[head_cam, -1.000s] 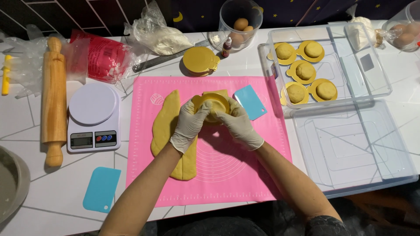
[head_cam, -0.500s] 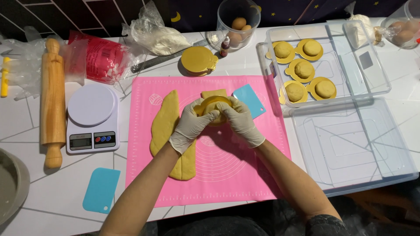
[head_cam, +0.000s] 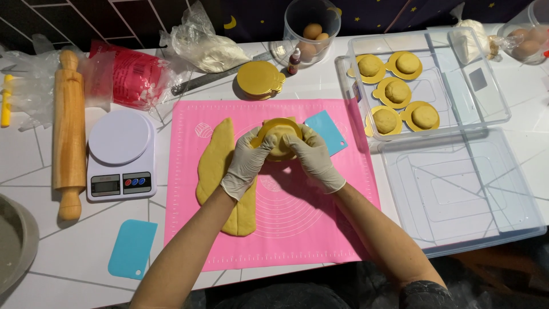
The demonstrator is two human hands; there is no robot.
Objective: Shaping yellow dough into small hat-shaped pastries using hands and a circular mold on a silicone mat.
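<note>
Dough strip (head_cam: 220, 171) lies lengthwise beside gloved hands (head_cam: 280, 157).

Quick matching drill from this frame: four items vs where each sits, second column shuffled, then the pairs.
Items:
1. rolling pin
2. kitchen scale
3. long dough strip
4. dough ball on a gold disc

Places:
A. lying on the pink mat, beside the left hand
B. far left of the table, left of the scale
C. held between the left hand and the right hand
D. between the rolling pin and the mat

Pairs: 1-B, 2-D, 3-A, 4-C
</note>
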